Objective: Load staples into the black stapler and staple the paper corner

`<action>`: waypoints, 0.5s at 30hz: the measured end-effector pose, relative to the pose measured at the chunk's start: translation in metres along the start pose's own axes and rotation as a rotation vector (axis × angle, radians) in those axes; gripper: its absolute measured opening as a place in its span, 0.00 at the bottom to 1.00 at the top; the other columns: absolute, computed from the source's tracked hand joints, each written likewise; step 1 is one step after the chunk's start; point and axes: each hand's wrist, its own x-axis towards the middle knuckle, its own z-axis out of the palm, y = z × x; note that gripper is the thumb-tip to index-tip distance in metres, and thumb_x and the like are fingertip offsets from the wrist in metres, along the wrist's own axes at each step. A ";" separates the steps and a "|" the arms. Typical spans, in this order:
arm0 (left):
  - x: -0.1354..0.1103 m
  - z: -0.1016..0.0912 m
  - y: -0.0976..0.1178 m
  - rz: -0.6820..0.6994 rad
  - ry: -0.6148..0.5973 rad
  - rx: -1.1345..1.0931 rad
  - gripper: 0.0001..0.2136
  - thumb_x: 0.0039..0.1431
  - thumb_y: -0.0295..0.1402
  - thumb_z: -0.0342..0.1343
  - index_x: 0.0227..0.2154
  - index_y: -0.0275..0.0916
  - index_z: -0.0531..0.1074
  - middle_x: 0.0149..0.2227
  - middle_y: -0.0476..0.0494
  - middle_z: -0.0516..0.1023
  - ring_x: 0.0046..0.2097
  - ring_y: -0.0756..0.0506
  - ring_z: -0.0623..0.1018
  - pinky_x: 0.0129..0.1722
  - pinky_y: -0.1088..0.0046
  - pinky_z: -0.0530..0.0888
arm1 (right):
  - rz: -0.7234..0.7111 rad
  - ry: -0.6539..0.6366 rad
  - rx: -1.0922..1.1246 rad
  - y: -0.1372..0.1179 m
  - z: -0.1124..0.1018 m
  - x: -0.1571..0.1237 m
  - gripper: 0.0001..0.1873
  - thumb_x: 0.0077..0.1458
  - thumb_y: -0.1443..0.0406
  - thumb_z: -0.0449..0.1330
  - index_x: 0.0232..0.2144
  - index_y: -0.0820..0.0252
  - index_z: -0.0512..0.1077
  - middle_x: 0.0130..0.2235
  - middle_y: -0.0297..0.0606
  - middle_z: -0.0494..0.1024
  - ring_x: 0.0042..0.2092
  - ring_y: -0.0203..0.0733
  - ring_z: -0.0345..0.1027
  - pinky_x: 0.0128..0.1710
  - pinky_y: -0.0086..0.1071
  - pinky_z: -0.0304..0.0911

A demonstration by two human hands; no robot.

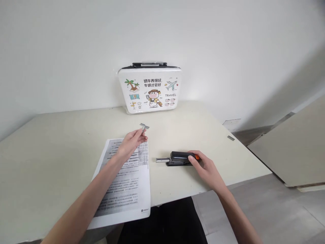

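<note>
My left hand (pixel 132 141), raised over the top of the printed pages (pixel 127 193), pinches a small grey strip of staples (pixel 144 126) between thumb and fingertips. A second short piece seems to stick down from that strip, partly hidden by the fingers. To the right lies a black stapler (pixel 180 159) on its side along the table, its metal staple tray (pixel 162 160) slid out toward the left. My right hand (pixel 207 167) grips the stapler's right end, beside an orange part (pixel 197 157). Whether staples sit in the tray is too small to tell.
A white case (pixel 152 89) with cartoon prints and a black handle stands against the wall at the back. Another strip of staples (pixel 231 138) lies near the right edge of the pale table (pixel 63 152). A white panel (pixel 291 145) stands beyond that edge.
</note>
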 end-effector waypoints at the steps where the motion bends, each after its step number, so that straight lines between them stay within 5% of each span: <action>1: -0.002 0.000 -0.001 0.018 -0.008 0.024 0.17 0.62 0.46 0.67 0.35 0.35 0.75 0.35 0.47 0.73 0.38 0.48 0.77 0.47 0.68 0.75 | 0.001 0.000 -0.006 0.000 0.000 0.000 0.22 0.68 0.45 0.55 0.48 0.52 0.77 0.46 0.38 0.82 0.49 0.48 0.73 0.50 0.37 0.67; 15: -0.023 0.015 -0.009 0.053 -0.272 0.421 0.20 0.68 0.52 0.55 0.33 0.39 0.73 0.24 0.53 0.69 0.26 0.51 0.68 0.29 0.72 0.66 | 0.043 0.034 -0.058 0.006 0.004 -0.001 0.23 0.67 0.44 0.56 0.49 0.52 0.77 0.51 0.39 0.81 0.51 0.48 0.73 0.53 0.39 0.66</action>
